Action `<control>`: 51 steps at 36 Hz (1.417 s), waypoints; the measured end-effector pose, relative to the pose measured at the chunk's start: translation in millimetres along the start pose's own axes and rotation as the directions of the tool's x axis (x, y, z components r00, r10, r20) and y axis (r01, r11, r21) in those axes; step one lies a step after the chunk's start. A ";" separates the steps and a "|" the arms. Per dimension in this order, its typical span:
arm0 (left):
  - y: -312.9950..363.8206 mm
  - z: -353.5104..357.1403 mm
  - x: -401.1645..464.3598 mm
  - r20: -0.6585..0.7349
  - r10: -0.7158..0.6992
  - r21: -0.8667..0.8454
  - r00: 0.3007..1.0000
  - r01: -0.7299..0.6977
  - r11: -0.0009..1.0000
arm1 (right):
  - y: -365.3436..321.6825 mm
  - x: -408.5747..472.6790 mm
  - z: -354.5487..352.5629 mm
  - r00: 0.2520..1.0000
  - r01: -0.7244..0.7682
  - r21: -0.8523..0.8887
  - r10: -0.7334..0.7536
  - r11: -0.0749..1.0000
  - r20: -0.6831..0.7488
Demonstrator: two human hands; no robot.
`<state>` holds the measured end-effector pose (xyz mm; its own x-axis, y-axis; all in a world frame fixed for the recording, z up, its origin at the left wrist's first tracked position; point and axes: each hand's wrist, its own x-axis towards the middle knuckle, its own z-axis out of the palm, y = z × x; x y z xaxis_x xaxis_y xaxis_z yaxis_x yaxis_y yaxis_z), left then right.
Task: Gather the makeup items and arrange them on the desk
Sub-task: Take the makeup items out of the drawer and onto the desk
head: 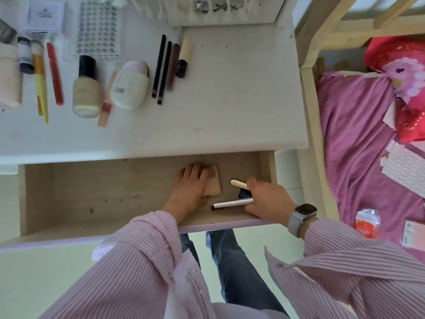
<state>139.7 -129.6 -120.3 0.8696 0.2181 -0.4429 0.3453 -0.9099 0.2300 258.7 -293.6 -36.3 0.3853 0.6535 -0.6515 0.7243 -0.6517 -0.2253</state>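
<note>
Both hands are inside the open wooden drawer [69,194] under the white desk [230,111]. My left hand [190,192] lies over a beige makeup sponge [212,187], fingers curled around it. My right hand [266,199] grips a silver pen-shaped tube [230,204] and a gold tube [238,183]; a small dark item [243,193] sits between them. On the desk lie a foundation bottle [87,88], a white pink-capped bottle [131,85], two black pencils [161,67], a red pencil [54,73] and other makeup.
A white box [44,16] and a sheet of false lashes [97,28] lie at the desk's back left. A mirror base [225,10] stands at the back. A wooden bed frame [315,111] with pink bedding [356,134] is on the right.
</note>
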 end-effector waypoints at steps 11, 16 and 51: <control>-14.6 -82.9 -87.4 -0.152 0.072 -0.205 0.986 -0.103 0.973 | -24.7 -13.4 -57.9 0.987 0.095 0.543 -0.006 0.835 -0.163; -7.8 -128.8 -75.5 -0.336 -0.055 -0.308 0.940 -0.054 0.950 | -29.8 10.2 -103.4 0.924 0.107 0.628 0.156 0.771 -0.348; 4.4 -133.7 44.8 -0.635 -0.280 -0.137 0.720 0.252 0.958 | -15.7 82.7 -152.5 0.867 0.177 0.540 0.129 0.823 -0.481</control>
<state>227.4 -76.6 -23.4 0.7534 0.6360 0.1667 0.5984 -0.7683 0.2272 366.4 -170.6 23.8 0.7025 0.6680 -0.2455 0.3556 -0.6282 -0.6920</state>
